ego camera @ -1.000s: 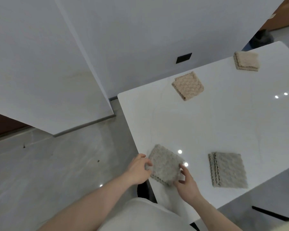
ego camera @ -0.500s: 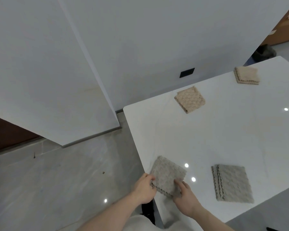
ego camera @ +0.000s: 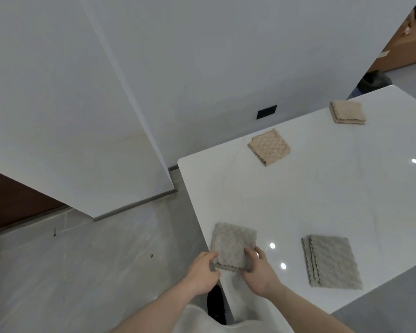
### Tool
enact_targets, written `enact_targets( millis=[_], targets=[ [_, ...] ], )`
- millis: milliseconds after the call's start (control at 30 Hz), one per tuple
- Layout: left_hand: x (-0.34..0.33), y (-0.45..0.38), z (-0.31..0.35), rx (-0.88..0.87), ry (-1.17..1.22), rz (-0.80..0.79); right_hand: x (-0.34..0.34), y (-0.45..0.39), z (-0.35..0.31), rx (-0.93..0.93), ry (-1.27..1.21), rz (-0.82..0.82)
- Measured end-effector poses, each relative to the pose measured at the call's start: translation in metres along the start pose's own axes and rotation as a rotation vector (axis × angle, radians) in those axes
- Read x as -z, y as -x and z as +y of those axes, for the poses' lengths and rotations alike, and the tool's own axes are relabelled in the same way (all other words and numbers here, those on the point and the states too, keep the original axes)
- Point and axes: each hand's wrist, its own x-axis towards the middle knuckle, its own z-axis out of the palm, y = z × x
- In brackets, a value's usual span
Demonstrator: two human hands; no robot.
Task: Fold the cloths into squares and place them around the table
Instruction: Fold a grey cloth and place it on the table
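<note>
A folded grey square cloth (ego camera: 233, 245) lies at the near left corner of the white table (ego camera: 310, 193). My left hand (ego camera: 203, 272) grips its near left corner and my right hand (ego camera: 259, 270) grips its near right corner, thumbs on top. To the right lies a second folded grey cloth (ego camera: 332, 261). Two folded beige cloths rest along the far edge, one near the left corner (ego camera: 269, 147) and one further right (ego camera: 348, 112).
The table's left edge (ego camera: 192, 207) runs beside a grey tiled floor (ego camera: 94, 260). White wall panels (ego camera: 82, 104) stand behind, with a black socket (ego camera: 266, 112). A dark chair part (ego camera: 216, 305) shows under the near edge. Brown furniture (ego camera: 404, 49) sits far right.
The camera has tilted so the table sits lower and further right in view. Both hands have shifted to the near corners of the grey cloth, which has turned squarer to the table edge.
</note>
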Motion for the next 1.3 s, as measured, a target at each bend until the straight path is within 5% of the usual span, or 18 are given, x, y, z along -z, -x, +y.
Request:
enact_targets(
  millis=[200, 367, 733, 867, 1033, 1300],
  targets=[
    [0.007, 0.001, 0.001, -0.143, -0.132, 0.186, -0.013, 0.008, 0.024, 0.164, 0.35, 0.125],
    [0.016, -0.005, 0.0, -0.214, -0.423, 0.057, -0.017, -0.006, 0.02, 0.166, 0.518, 0.186],
    [0.0, -0.012, -0.009, -0.176, -0.606, -0.134, -0.028, -0.041, 0.024, 0.14, 0.614, 0.14],
    [0.002, -0.011, -0.006, -0.149, -0.542, -0.113, -0.018, -0.059, 0.018, 0.164, 0.658, 0.127],
    [-0.003, -0.012, -0.007, -0.243, -0.464, 0.112, -0.02, -0.039, 0.018, 0.184, 0.502, 0.167],
    [-0.005, -0.05, 0.004, -0.258, -0.771, 0.062, -0.031, 0.0, 0.041, 0.213, 0.531, 0.133]
  ],
)
